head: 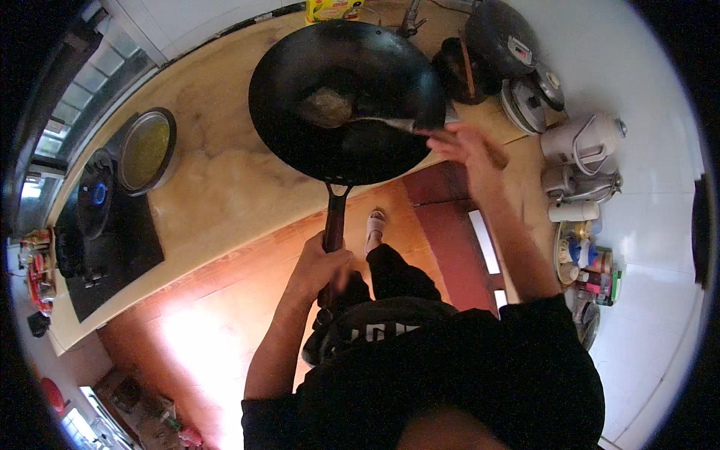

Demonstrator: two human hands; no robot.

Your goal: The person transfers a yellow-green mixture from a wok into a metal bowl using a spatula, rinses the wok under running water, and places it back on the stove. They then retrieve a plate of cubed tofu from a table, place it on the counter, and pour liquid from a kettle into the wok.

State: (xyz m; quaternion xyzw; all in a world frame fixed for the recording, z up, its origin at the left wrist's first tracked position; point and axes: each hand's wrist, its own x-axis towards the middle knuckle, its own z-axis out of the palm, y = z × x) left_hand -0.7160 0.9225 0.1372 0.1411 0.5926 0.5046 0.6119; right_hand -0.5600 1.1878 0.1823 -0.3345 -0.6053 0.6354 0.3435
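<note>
A large black wok (349, 154) is held over the counter, its inside facing up towards me. My left hand (323, 264) grips its long dark handle (336, 222) below the rim. In my right hand (464, 145), blurred, is the wooden handle (495, 154) of a metal ladle or skimmer (394, 122). Its shaft reaches over the wok's right rim. A round, greyish patch (329, 107) at the shaft's far end looks like the tool's head; whether it touches the wok's bottom I cannot tell.
On the left, a black gas hob (126, 253) has a blue flame (99, 193) burning. Beside it stands a metal pot (171, 126) with yellowish contents. A rice cooker (500, 39), pot lids (523, 109), a kettle (579, 140) and jars (574, 250) line the right wall.
</note>
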